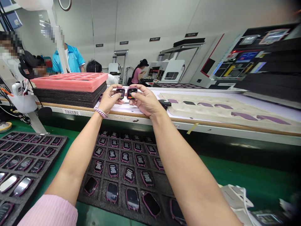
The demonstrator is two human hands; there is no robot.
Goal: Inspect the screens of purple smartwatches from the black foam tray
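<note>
In front of me, over the edge of the white workbench [138,110], each hand holds a smartwatch body with a purple case. My left hand [110,99] grips one smartwatch [120,93] by its sides, the thumb at its screen. A second smartwatch [132,92] is pinched in my right hand [147,102], whose thumb lies across the lit screen. The two watches are held side by side, screens towards me. Below my arms lies a black foam tray [113,179] with rows of similar watches, many showing lines of white text.
Another black foam tray [54,160] of watches lies at the left. A pink foam tray [70,82] tops a black foam stack [68,96] on the bench. A pale moulded tray [211,116] holds purple pieces at the right. Several people are in the background.
</note>
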